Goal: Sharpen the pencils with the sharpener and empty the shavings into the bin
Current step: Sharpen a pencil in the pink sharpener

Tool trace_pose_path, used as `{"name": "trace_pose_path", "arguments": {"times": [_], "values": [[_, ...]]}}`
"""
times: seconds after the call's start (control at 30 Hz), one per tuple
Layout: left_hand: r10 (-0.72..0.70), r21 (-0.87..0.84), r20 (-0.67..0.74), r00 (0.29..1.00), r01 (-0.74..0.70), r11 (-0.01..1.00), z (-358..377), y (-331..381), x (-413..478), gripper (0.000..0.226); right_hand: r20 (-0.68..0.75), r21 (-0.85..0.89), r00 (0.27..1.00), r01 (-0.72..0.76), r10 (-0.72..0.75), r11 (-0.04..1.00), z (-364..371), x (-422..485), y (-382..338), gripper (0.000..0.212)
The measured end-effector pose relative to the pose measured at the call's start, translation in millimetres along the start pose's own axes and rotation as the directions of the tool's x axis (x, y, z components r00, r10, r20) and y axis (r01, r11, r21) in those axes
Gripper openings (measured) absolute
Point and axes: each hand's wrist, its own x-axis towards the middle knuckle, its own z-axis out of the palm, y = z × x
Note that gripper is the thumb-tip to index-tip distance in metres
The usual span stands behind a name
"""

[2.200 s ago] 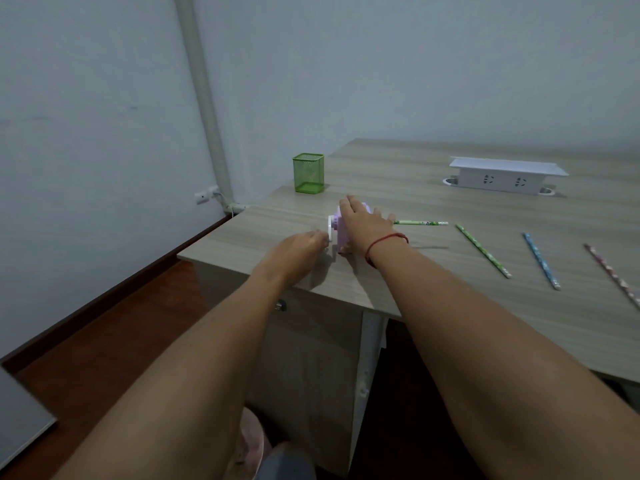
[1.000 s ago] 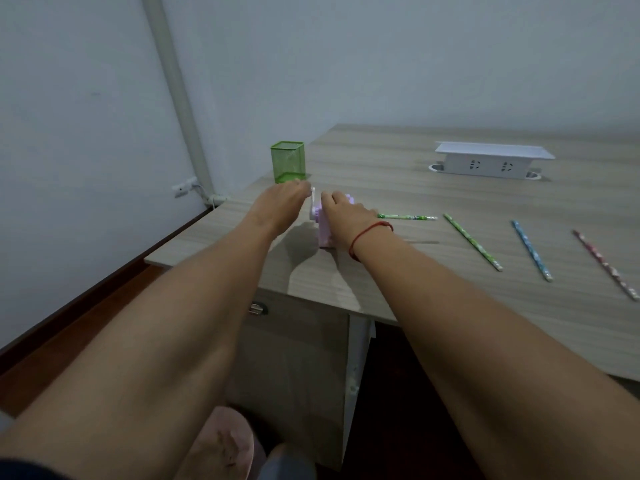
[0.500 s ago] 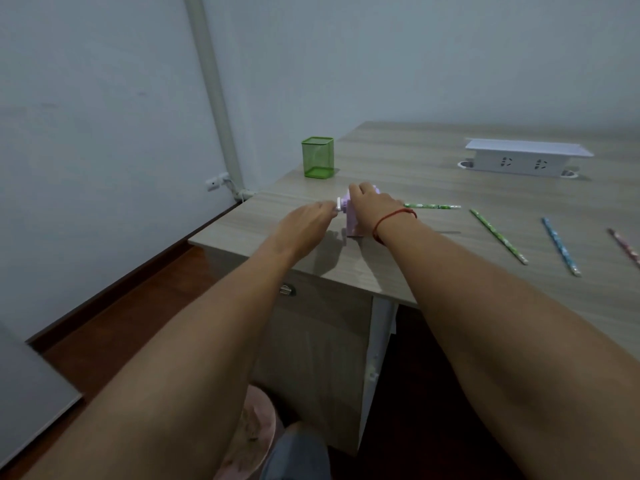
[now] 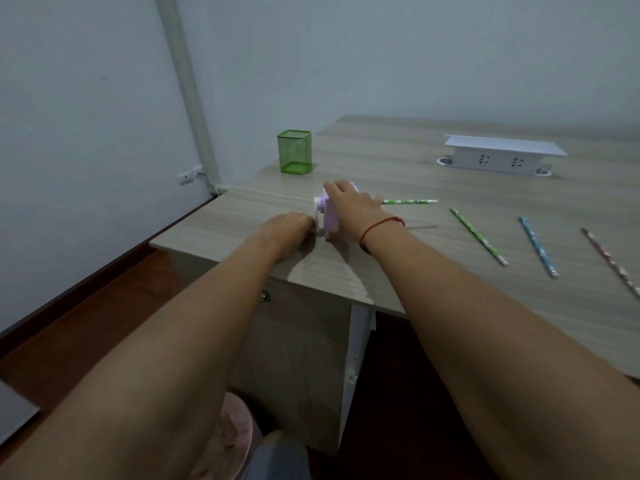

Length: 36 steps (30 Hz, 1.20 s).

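evidently the sharpener (image 4: 329,216), near the left corner of the desk (image 4: 450,306), is clamped steady under the right hand (image 4: 353,209) so its crank (image 4: 318,211), gripped by the left hand (image 4: 289,226), can be turned on the green pencil (image 4: 408,201).

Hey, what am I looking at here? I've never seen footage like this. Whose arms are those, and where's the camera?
No machine here: the camera sits on a person's head, looking forward and down, so the two arms are that person's own. Every picture comes from that one camera; the last shows the present moment. The right hand holds a small pink sharpener down on the desk, and the left hand grips its white crank. A green pencil sticks out of it to the right. Three more lie farther right: a second green pencil, a blue pencil and a reddish patterned pencil. At the back stand a green mesh cup and a white socket box.
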Motion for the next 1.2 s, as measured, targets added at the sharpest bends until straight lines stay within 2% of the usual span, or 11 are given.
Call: {"name": "trace_pose_path", "arguments": {"times": [0.13, 0.27, 0.43, 0.67, 0.8, 0.93, 1.2], "values": [[-0.02, 0.014, 0.029, 0.999, 0.02, 1.0, -5, -4, 19, 0.018, -0.024, 0.004, 0.999, 0.024, -0.023, 1.0, 2, 3, 3, 0.083], [0.04, 0.105, -0.019, 0.999, -0.037, 0.994, -12, -8, 28, 0.018, -0.038, -0.004, 0.999, 0.025, -0.026, 1.0, 4, 7, 3, 0.079], [0.116, 0.206, -0.167, 0.979, -0.08, 0.975, -26, -11, 41, 0.024, -0.04, -0.012, 0.999, 0.018, -0.019, 1.0, 5, 7, 7, 0.084], [0.248, 0.256, -0.328, 0.912, -0.167, 0.952, -39, -11, 29, 0.029, -0.069, -0.106, 0.997, -0.028, 0.02, 0.994, 2, 9, -1, 0.076], [0.238, 0.204, -0.374, 0.896, -0.171, 0.964, -34, -10, 14, 0.026, -0.043, -0.117, 0.999, -0.026, 0.021, 0.993, -3, 6, -3, 0.08], [0.228, 0.148, -0.405, 0.886, -0.182, 0.972, -28, -4, 3, 0.023, -0.036, -0.081, 0.999, -0.033, 0.03, 0.996, -2, 8, -2, 0.075], [0.237, 0.088, -0.382, 0.893, -0.22, 0.971, -14, -6, -17, 0.019, -0.034, -0.092, 0.999, -0.012, 0.009, 0.996, 2, 14, -2, 0.078]]}}
